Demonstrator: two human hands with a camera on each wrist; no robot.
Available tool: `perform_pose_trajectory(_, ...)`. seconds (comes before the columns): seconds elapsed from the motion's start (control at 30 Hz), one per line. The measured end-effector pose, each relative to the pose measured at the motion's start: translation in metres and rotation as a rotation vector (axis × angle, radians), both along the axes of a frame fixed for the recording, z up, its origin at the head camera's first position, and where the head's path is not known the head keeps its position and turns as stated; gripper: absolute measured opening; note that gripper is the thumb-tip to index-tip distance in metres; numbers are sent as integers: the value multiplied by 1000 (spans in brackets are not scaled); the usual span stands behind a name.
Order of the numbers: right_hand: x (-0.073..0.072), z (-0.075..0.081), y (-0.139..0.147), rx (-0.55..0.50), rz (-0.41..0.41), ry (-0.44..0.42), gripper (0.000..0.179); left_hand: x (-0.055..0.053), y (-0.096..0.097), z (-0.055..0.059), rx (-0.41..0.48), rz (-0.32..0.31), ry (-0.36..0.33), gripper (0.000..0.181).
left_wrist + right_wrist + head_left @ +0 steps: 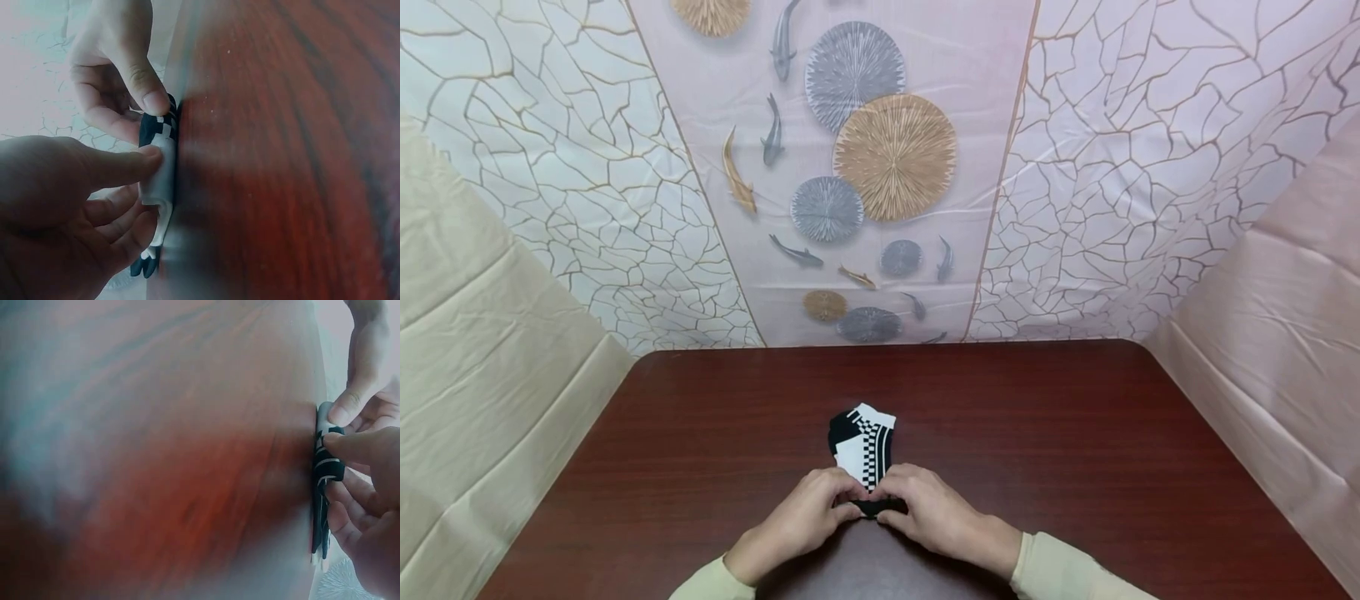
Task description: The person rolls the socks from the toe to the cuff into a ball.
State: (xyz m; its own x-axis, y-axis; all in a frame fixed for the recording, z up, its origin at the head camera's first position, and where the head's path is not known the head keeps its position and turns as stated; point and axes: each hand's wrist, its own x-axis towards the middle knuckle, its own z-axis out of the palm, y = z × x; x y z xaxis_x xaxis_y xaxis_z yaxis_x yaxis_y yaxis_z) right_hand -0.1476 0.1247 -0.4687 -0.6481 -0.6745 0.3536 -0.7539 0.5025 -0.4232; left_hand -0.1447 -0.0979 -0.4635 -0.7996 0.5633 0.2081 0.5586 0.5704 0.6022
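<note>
A pair of short black-and-white socks [852, 454] with a checkered stripe lies stacked flat on the table, white cuff pointing away. At the near end the sock fabric is turned up into a thick fold, seen edge-on in the left wrist view as a white and checkered roll [161, 169]. My left hand [808, 510] pinches the left side of this fold between thumb and fingers. On its right side my right hand [936, 512] pinches the black striped part [329, 469]. Both hands' fingertips nearly meet at the middle of the fold.
The dark red-brown wooden table [1037, 417] has rounded far corners. Behind it hangs a patterned cloth [895, 158] with fish and round leaf shapes. Plain beige cloth [1262, 358] slopes along the right and left sides.
</note>
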Motion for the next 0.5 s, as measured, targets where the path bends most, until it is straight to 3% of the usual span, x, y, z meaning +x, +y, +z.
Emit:
perform_pose_trajectory(0.23, 2, -1, -1, -14, -8, -26, 28, -1, 0, 2, -26, -11, -16, 13)
perform_pose_trajectory(0.5, 0, -2, 0, -42, 29, -38, 24, 0, 0, 5, -19, -17, -38, 13)
